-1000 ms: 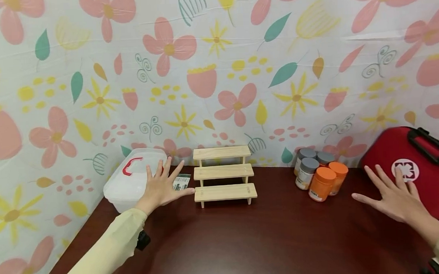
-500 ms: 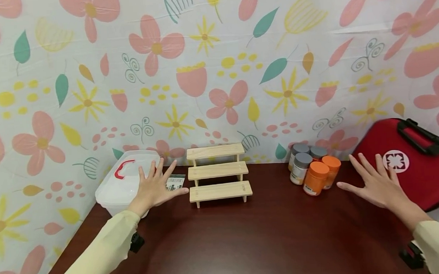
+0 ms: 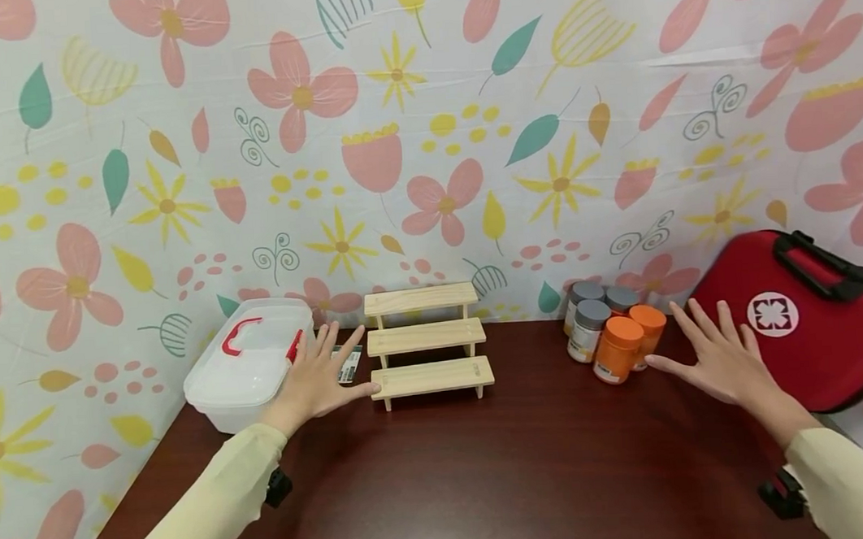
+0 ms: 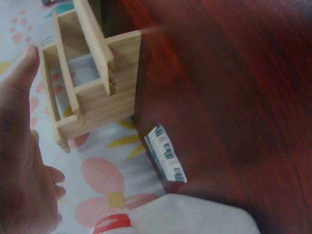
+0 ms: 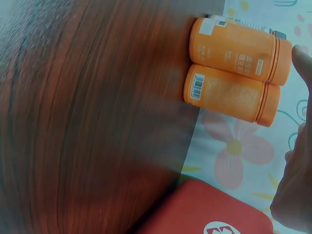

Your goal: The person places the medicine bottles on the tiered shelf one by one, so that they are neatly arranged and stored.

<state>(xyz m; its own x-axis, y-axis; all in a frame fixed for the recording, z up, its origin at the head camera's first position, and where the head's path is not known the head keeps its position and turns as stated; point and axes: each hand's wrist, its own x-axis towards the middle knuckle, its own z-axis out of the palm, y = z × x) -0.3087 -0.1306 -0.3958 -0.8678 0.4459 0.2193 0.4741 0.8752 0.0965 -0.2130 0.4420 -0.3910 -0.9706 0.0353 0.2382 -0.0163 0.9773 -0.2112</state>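
Note:
My left hand hovers with spread fingers between a translucent plastic box with red handle and a three-step wooden stand. Its thumb tip overlaps the stand's lowest step in the head view. Behind the fingers lies a small white-and-green printed packet, partly hidden in the head view. My right hand, fingers spread and holding nothing, is between the bottles and a red first-aid bag. Its thumb points at two orange bottles; grey-lidded bottles stand close behind and beside them.
The dark wood table runs up to a wall covered in flower-print cloth. The bag, with a black handle, leans at the back right. The plastic box stands at the table's left edge.
The head view has shifted, so the scene sits further left. My right hand has moved left, closer to the bottles. My left hand has moved right, uncovering the box's red latch.

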